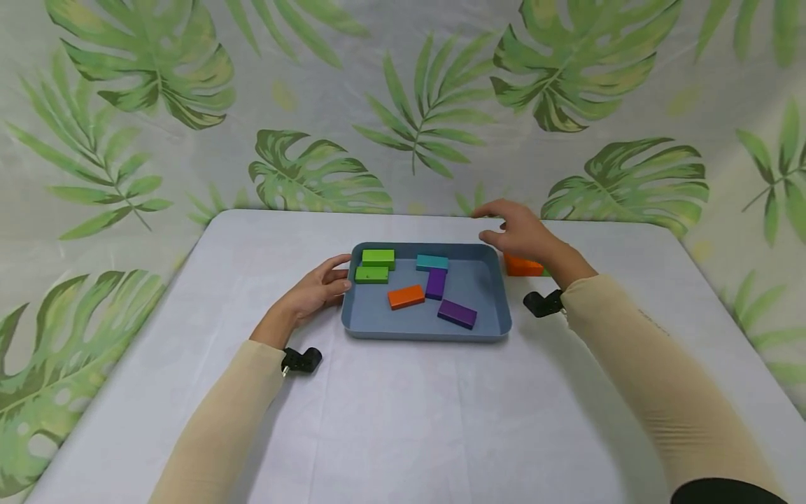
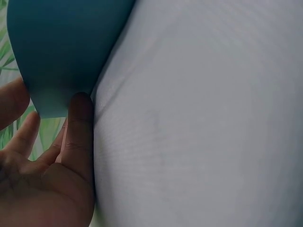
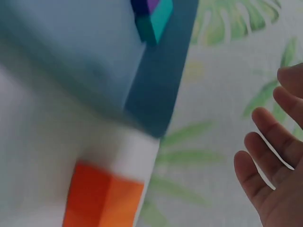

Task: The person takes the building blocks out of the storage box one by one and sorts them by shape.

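Observation:
A blue-grey tray (image 1: pixel 409 329) on the table bears several wooden-looking blocks. My left hand (image 1: pixel 315 290) rests at its left end, fingers touching the end wall, as the left wrist view also shows. Above the tray's far right corner hovers my right hand (image 1: pixel 519 231), holding nothing, fingers loosely extended. Inside the tray are a light green block (image 1: pixel 378 258), another green block (image 1: pixel 371 275), a teal block (image 1: pixel 432 262), an orange block (image 1: pixel 406 297), a purple block (image 1: pixel 435 284) touching the teal one, and a second purple block (image 1: pixel 457 314).
Outside the tray on the right, an orange block (image 1: pixel 522 265) lies below my right hand, with a green block (image 1: pixel 546 272) mostly hidden behind the wrist. A white cloth covers the table (image 1: pixel 390 420). Behind it hangs a leaf-patterned cloth (image 1: pixel 441 189).

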{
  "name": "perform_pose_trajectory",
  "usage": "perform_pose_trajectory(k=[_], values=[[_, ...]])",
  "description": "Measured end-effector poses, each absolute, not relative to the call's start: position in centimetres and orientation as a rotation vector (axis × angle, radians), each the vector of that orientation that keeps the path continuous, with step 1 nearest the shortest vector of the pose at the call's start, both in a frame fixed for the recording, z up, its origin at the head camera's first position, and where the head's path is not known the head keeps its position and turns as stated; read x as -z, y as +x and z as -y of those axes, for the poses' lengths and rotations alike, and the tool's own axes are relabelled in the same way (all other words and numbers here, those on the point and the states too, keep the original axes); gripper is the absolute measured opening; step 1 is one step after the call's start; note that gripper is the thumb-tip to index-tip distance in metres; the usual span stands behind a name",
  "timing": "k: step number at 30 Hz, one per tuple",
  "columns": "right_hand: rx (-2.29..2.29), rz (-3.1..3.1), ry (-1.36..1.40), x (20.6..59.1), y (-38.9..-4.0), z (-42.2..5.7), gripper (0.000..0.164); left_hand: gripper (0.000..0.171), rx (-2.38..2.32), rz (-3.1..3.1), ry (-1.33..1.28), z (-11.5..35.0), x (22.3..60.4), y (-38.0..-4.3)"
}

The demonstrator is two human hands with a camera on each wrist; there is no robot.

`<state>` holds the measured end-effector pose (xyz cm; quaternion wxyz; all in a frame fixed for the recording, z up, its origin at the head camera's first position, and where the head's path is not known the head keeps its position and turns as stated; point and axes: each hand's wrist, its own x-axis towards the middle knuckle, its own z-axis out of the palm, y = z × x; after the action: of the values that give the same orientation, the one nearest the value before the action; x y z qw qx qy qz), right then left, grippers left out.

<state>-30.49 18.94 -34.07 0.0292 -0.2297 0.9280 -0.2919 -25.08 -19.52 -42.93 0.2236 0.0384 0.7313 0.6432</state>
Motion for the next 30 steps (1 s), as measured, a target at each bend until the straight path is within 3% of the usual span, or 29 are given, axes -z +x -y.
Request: perform_pose_trajectory(k=[13,22,30], values=[[0.727,-2.698,-0.993,35.5,-30.7,-10.1,0.038,0.067,-1.782,-2.016,0.099,19.6,42.9,-25.1],[0.524,-2.582,-1.012,37.2,-30.4,-5.1,0.044,0.065,-1.780,-2.018,0.091,19.7,43.3,-25.3],[0.411,-2.544,-0.898,37.6,-30.1,-3.9,0.056,0.066,-1.787,-2.016,0.122,19.6,43.0,-24.9]])
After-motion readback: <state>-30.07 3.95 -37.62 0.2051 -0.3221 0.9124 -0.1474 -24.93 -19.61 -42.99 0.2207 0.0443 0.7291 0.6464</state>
